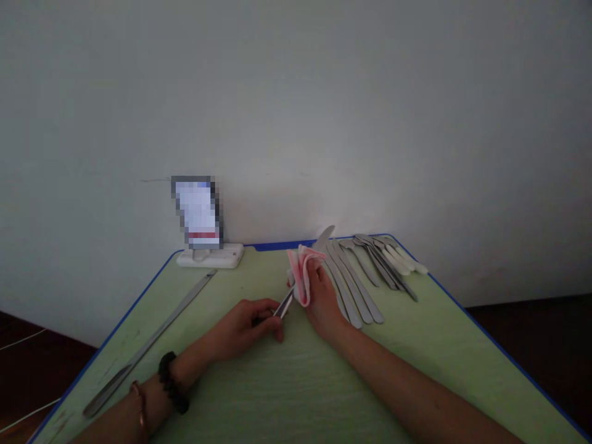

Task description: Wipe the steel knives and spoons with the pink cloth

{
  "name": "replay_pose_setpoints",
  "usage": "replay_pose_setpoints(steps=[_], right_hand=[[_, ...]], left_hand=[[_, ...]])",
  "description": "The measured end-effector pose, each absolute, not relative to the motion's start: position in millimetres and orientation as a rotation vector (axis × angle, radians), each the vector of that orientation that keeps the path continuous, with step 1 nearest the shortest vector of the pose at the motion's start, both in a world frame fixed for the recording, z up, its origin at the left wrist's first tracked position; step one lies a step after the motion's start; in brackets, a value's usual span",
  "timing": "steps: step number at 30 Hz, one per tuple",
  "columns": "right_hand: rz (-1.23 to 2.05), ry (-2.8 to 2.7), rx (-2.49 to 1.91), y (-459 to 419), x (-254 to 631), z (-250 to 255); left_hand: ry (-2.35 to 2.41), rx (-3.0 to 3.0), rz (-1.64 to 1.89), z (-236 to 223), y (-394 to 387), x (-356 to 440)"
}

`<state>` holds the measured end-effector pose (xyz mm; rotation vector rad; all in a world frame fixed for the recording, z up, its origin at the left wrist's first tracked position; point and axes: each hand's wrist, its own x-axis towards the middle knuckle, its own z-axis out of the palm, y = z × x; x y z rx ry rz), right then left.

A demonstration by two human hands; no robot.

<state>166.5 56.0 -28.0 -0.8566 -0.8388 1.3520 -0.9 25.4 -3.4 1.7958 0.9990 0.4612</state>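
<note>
A metal table knife (325,237) slants over the middle of the table, blade tip pointing away from me. My left hand (252,324) is closed on its handle end, fingers pinched. Around the knife's middle, my right hand (322,302) is closed with a folded pink and white cloth (303,277); the cloth hides that part of the knife. Just right of my right hand lie several table knives (358,293) side by side, their upper ends near the cloth.
Right of the knives lie a spoon (361,262), a stack of dark metal cutlery (382,265) and white-handled pieces (407,259). A long metal shoehorn-like tool (152,339) lies at left. Behind it, a phone (198,213) stands on a white base (213,256). The blue-edged green table (296,388) meets a wall.
</note>
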Motion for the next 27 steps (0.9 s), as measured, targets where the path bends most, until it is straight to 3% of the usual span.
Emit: replay_pose_setpoints(steps=[15,27], right_hand=[[1.539,-0.524,-0.769,58.8,164.0,-21.3],[1.584,-0.579,-0.659,54.6,164.4,-20.3]], left_hand=[[0.949,1.615,0.542,-11.5,31.1,-3.1],[0.997,1.728,0.511,-5.7,29.3,2.0]])
